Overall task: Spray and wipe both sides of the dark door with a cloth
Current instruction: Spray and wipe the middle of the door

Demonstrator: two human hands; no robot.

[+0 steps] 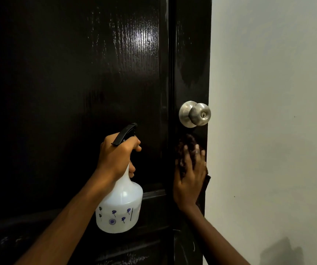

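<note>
Dim frame. One glare patch high on the door (81, 88), grain lit in streaks; the panel's left side falls to near black. Wall (268, 92) evenly grey, soft shadow lower right. Spray bottle (121, 205) reads brightest. My right hand (191, 175) blurs at the fingertips; cloth (188, 140) barely separates from the paint. Door edge bows, wide-angle.

The only camera sits on my head, looking forward and slightly down from close to the glossy black wood-grain door (77, 83), which fills the left two thirds of the view. The round brushed-steel doorknob (195, 114) sits right of centre, and the pale grey painted wall (268, 111) takes the right third. My forearms enter from the bottom edge. My left hand (115, 155) grips the white plastic spray bottle (121, 207), and my right hand (190, 180) lies flat on the dark brown cloth (187, 142).
</note>
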